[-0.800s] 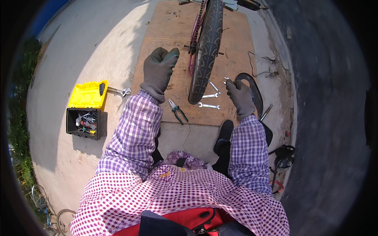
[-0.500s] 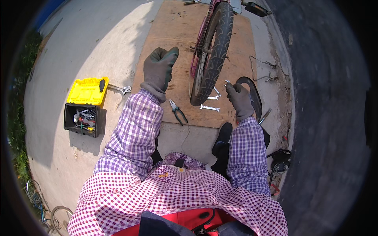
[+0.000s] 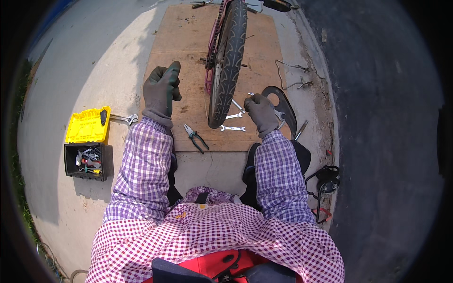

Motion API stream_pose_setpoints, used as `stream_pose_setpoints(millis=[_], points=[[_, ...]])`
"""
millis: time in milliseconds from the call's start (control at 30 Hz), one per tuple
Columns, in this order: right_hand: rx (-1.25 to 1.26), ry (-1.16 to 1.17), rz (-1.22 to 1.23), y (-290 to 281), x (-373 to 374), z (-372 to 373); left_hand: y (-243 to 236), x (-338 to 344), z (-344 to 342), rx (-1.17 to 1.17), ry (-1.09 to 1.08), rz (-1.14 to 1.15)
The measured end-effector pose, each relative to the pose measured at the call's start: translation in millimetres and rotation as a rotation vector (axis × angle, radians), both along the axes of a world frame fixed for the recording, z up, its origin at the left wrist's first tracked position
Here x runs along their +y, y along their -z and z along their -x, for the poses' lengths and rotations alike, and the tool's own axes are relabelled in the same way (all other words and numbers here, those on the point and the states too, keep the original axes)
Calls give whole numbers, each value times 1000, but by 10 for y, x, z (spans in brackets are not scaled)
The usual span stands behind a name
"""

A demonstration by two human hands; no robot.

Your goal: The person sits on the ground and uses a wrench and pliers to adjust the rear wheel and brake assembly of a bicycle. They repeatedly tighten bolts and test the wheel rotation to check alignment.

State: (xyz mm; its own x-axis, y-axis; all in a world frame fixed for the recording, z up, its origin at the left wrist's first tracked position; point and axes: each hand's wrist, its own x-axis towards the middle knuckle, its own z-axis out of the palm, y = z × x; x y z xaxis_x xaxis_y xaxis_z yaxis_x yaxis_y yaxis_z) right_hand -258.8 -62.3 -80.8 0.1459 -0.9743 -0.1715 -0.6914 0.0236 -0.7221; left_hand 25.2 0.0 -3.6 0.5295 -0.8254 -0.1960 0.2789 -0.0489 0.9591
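Observation:
My gloved left hand (image 3: 161, 92) is closed in a fist over the board, left of the wheel, thumb pointing upward. Whatever it may hold is hidden. On the other side of the tyre (image 3: 230, 59), my gloved right hand (image 3: 262, 113) is closed around a wrench (image 3: 280, 114), whose ends show on both sides of the fist. The tyre belongs to a bicycle with a pink frame (image 3: 209, 80); neither hand touches it. Several wrenches, among them a double-ended wrench (image 3: 232, 128), lie beneath the wheel. Green-handled pliers (image 3: 196, 138) rest between my forearms.
A black toolbox (image 3: 88, 162) with a yellow lid stands open at left, an adjustable wrench (image 3: 125, 119) beside it. The wooden board (image 3: 179, 42) lies on concrete. At right are a black chain guard (image 3: 285, 106), bent wire (image 3: 281, 75) and a black bicycle part (image 3: 327, 177).
The whole view has shifted, so the wheel and tools appear farther left. Both hands also appear farther left, my left hand slightly lower. Both stay closed; more of the wrench shows beside my right hand.

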Motion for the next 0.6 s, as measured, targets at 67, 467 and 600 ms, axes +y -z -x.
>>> stream_pose_setpoints(millis=[67, 467, 600], points=[[36, -10, -8, 13, 6, -16, 0, 12, -1, -41, 44, 12], [64, -43, -123, -194, 135, 58, 75, 34, 60, -171, 61, -33], [63, -8, -83, -262, 153, 79, 116, 4, 125, -156, 76, -41]])
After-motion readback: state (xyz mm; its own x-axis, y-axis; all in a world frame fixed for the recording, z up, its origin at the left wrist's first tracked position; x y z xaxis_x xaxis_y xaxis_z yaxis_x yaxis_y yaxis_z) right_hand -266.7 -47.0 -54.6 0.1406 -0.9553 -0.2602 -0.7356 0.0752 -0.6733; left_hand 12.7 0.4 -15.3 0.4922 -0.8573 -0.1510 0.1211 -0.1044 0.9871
